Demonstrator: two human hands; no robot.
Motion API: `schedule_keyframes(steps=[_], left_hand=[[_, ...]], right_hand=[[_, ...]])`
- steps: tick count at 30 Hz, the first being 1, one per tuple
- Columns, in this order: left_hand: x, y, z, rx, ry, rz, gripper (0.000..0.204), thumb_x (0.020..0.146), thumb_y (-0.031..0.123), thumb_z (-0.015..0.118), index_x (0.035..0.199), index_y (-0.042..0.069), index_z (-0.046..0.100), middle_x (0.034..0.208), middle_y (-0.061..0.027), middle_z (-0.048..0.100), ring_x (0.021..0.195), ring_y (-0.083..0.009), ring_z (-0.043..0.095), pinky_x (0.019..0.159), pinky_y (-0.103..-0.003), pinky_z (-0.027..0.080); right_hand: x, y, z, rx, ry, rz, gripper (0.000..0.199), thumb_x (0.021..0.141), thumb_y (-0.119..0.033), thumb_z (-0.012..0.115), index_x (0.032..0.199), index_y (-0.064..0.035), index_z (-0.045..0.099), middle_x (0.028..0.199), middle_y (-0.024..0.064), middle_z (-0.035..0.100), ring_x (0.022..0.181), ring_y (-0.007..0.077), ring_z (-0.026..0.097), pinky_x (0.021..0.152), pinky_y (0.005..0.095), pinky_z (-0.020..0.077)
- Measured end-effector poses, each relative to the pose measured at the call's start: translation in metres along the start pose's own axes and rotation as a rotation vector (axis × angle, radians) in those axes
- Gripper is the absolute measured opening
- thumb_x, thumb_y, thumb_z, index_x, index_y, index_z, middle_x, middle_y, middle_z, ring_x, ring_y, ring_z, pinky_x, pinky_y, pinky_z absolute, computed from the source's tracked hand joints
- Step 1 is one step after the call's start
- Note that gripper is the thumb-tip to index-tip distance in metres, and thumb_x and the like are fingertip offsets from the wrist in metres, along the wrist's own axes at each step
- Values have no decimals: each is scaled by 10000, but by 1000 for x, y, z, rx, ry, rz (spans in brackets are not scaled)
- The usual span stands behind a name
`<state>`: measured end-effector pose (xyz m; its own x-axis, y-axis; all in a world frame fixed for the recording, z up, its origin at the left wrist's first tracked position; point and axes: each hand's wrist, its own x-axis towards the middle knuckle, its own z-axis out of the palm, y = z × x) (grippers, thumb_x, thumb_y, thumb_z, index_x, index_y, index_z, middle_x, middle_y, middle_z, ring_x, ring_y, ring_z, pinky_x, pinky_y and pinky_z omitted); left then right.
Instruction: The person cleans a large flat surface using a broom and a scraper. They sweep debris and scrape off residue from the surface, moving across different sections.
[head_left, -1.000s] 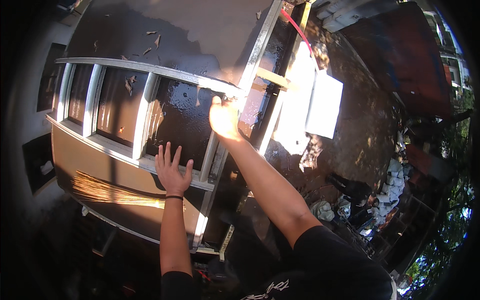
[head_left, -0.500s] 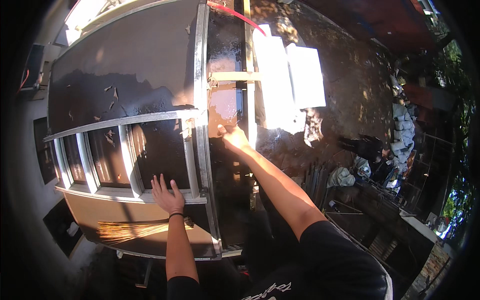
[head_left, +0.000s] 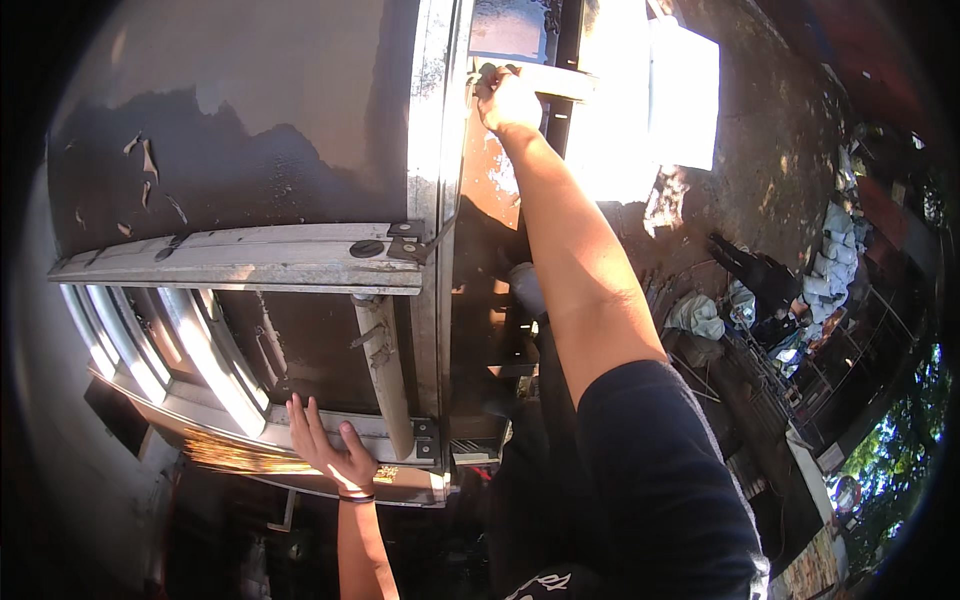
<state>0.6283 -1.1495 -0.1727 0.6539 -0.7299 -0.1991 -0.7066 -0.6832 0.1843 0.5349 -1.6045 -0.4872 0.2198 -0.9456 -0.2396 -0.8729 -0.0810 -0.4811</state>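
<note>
A metal ladder (head_left: 235, 258) lies across brown panels, its rungs and two rails framing darker gaps. My left hand (head_left: 332, 448) rests on the near rail close to the ladder's right end, fingers stretched and apart, palm down. My right hand (head_left: 508, 100) reaches farther forward, beyond a long metal frame edge (head_left: 434, 130). Its fingers are curled round the left end of a pale yellow bar (head_left: 565, 82), partly hiding it. Just past the near rail, a bundle of thin straw-coloured sticks (head_left: 235, 455) lies partly covered by the rail.
Wet brown sheeting (head_left: 250, 170) with scattered dry leaves spreads at the far left. Bright white boards or sheets (head_left: 685, 95) are beyond the bar. Pale sacks (head_left: 835, 260) are piled at the right, near a dark heap (head_left: 760, 275) and trees (head_left: 885, 440).
My right hand has moved forward from the dark gap onto the yellow bar. My left hand stays on the near rail. The view has shifted, and the ladder appears larger and nearer.
</note>
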Motion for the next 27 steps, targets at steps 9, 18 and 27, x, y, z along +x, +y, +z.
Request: schedule_keyframes(steps=[9,18,27], left_hand=[[-1,-1,0,24,17,-13,542,972,359,565,1384,7,593,1513,-194,525,1417,-424,448,1149,-545,308],[-4,-3,-5,6,36,4,530,953,351,597,1361,13,617,1487,-186,547,1406,-394,465,1141,-528,310],[-5,-1,1,-8,59,13,531,952,370,605,1369,42,616,1493,-166,542,1408,-382,459,1131,-530,319]], right_hand=[[32,-13,-128,-134,-513,-147,362,969,-278,531,969,0,763,1007,262,728,998,391,717,921,462,550],[61,-167,-304,705,-196,127,313,997,-285,568,1078,5,656,677,82,550,582,197,550,511,382,477],[128,-86,-390,677,-108,-119,453,1013,-345,525,1303,3,547,1108,248,654,981,326,637,825,484,522]])
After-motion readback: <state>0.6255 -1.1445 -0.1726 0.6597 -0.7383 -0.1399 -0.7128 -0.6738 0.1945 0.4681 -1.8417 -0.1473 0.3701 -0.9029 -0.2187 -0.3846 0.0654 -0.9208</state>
